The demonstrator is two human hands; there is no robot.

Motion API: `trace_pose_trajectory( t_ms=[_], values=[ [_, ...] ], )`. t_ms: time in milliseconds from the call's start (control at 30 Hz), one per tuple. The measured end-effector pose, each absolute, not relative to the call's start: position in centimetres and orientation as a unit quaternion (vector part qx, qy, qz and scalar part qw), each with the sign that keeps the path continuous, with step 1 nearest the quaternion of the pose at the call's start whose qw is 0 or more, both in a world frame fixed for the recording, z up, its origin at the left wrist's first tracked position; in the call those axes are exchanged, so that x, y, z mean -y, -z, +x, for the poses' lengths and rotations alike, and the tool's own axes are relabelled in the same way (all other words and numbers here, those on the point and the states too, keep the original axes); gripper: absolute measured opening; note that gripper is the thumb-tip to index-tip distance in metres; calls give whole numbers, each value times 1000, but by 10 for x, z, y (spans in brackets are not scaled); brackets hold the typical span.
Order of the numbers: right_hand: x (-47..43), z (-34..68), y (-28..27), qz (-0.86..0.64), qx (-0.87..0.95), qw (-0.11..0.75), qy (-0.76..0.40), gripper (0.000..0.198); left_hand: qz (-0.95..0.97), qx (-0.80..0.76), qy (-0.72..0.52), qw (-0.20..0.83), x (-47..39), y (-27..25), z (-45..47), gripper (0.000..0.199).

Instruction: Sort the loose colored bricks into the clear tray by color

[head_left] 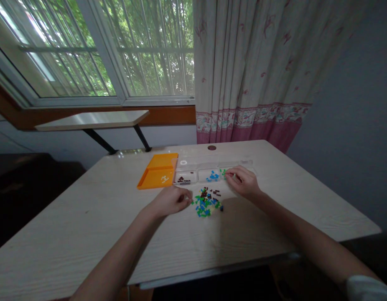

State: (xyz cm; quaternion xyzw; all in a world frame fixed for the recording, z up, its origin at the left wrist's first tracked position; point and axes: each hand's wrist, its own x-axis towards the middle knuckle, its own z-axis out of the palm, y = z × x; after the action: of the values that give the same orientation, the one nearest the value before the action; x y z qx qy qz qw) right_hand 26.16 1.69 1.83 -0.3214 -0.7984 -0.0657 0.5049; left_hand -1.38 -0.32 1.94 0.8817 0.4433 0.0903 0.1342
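A loose pile of small green, blue and dark brown pieces [206, 201] lies on the pale wooden table [87, 225]. My left hand [171, 200] rests curled just left of the pile, fingertips near its edge. My right hand [243, 180] reaches over the right end of a clear compartment tray [193, 164], fingers pinched by green pieces [223, 172]; whether it holds one is too small to tell. The tray's other cells hold dark brown pieces [183, 180] and blue pieces [212, 176].
An orange lid [157, 170] lies open to the left of the tray, with a few pale bits on it. A round cable hole [211, 147] is at the table's far edge. A window, a small shelf [93, 120] and a patterned curtain [253, 71] stand behind.
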Motion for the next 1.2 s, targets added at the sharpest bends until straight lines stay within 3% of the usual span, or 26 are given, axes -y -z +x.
trace_pose_trajectory(
  t_ms=[333, 800, 1200],
  values=[
    [-16, 267, -21, -346, 791, 497, 87, 10, 893, -420, -111, 120, 4, -12, -9, 13],
    [-17, 269, -20, -329, 804, 480, 122, 9, 891, -429, -101, 108, 6, -16, -8, 18],
    [-37, 275, -1, -450, 788, 420, 30, 15, 896, -416, -119, 101, 4, -12, -9, 15]
  ],
)
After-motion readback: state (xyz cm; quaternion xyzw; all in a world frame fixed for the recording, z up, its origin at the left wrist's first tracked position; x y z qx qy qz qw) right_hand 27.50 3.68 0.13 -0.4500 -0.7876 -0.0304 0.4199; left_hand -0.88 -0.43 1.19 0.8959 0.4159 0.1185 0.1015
